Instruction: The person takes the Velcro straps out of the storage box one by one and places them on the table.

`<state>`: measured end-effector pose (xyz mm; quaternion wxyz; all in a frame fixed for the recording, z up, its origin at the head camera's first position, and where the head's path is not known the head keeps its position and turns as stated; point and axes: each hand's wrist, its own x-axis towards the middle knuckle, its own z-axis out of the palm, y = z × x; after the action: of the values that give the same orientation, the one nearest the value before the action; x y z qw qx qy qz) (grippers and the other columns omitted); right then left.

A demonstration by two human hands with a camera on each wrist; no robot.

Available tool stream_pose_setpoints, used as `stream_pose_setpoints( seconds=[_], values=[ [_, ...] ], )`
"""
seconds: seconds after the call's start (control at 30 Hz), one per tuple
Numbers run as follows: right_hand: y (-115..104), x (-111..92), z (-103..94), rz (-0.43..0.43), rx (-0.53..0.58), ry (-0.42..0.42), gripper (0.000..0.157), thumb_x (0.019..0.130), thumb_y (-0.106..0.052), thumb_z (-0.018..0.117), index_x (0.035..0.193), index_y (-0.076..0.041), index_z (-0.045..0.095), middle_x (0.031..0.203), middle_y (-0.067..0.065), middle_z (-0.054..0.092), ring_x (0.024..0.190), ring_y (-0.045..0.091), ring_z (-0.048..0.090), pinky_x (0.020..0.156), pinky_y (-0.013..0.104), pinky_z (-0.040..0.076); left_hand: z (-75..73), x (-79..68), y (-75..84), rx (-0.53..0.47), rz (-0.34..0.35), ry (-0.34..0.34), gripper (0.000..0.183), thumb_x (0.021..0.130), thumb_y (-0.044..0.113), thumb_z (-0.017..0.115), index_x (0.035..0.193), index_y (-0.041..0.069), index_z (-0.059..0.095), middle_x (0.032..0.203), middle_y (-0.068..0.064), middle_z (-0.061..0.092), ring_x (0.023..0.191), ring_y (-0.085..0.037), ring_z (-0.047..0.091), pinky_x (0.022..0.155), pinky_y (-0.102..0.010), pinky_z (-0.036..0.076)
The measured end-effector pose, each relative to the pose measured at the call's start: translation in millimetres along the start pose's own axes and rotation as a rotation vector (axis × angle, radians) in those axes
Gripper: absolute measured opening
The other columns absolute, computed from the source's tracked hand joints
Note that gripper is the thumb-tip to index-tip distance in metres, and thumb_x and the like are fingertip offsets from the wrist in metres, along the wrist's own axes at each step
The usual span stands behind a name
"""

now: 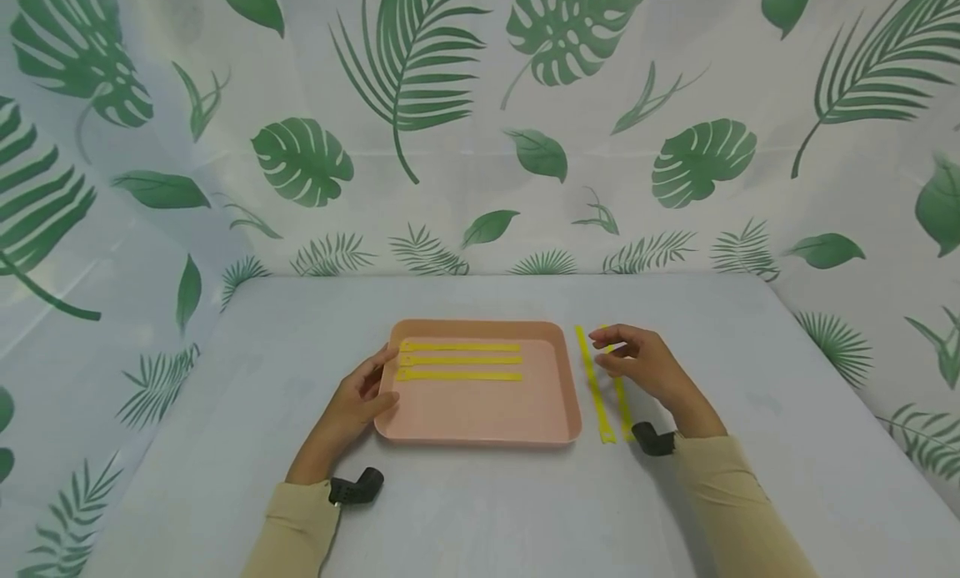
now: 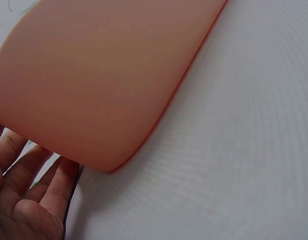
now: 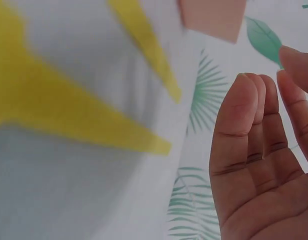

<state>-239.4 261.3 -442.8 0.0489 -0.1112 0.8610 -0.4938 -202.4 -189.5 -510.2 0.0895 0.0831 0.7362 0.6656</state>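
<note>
Hovering with an empty right hand [image 1: 645, 363] above two yellow strips [image 1: 593, 384] between the pink tray [image 1: 480, 411] and right edge of the table [image 1: 480, 520], likely light, limp, best pinched at narrow far ends, and touching tray's left edge with relaxed left hand [image 1: 356, 397]

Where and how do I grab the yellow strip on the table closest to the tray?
Pinch the yellow strip by its wider near end, probably from above on the person's side: it lies thin and flat, and that end sits apart from the tray and other strip.
</note>
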Motion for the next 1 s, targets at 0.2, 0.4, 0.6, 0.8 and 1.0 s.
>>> stream_pose_setpoints(
  seconds=[0.2, 0.4, 0.6, 0.8, 1.0],
  values=[
    [-12, 6, 6.9, -0.033, 0.022, -0.029, 0.037, 0.099, 0.001, 0.073, 0.133, 0.013, 0.065, 0.128, 0.031, 0.067, 0.096, 0.018, 0.069, 0.075, 0.026, 0.063, -1.4, -0.1, 1.5, -0.005, 0.002, -0.002, 0.077, 0.096, -0.005, 0.067, 0.166, -0.003, 0.035, 0.180, -0.019, 0.011, 0.164, -0.039, 0.020, 0.121, -0.016, 0.032],
    [-24, 9, 13.3, -0.067, 0.009, -0.052, 0.036, 0.099, -0.003, 0.073, 0.133, 0.010, 0.067, 0.129, 0.029, 0.068, 0.098, 0.022, 0.068, 0.075, 0.027, 0.061, -2.4, -0.4, 2.0, -0.004, -0.007, 0.004, 0.077, 0.096, -0.005, 0.068, 0.166, -0.002, 0.035, 0.181, -0.017, 0.012, 0.163, -0.038, 0.022, 0.124, -0.021, 0.033],
    [-36, 16, 21.1, -0.107, 0.017, -0.064, 0.034, 0.098, 0.004, 0.071, 0.131, 0.012, 0.066, 0.128, 0.033, 0.067, 0.096, 0.023, 0.069, 0.076, 0.026, 0.060, -2.3, 0.5, 1.1, -0.006, -0.011, 0.009, 0.077, 0.096, -0.005, 0.068, 0.166, -0.002, 0.036, 0.180, -0.017, 0.013, 0.162, -0.039, 0.026, 0.117, -0.013, 0.037],
    [-42, 21, 29.8, -0.110, 0.047, -0.100, 0.032, 0.100, 0.004, 0.070, 0.131, 0.011, 0.067, 0.129, 0.033, 0.065, 0.097, 0.026, 0.068, 0.078, 0.028, 0.062, -0.9, 1.0, 1.9, -0.001, -0.012, 0.016, 0.077, 0.095, -0.006, 0.068, 0.165, -0.004, 0.036, 0.180, -0.018, 0.014, 0.161, -0.040, 0.027, 0.116, -0.013, 0.037],
    [-46, 25, 35.0, -0.100, 0.049, -0.118, 0.034, 0.101, -0.002, 0.072, 0.132, 0.010, 0.067, 0.129, 0.032, 0.066, 0.098, 0.025, 0.068, 0.082, 0.036, 0.066, 0.2, 1.4, 2.4, 0.010, -0.021, 0.020, 0.076, 0.096, -0.005, 0.068, 0.165, -0.003, 0.038, 0.180, -0.018, 0.015, 0.162, -0.038, 0.026, 0.127, -0.031, 0.032]
  ],
)
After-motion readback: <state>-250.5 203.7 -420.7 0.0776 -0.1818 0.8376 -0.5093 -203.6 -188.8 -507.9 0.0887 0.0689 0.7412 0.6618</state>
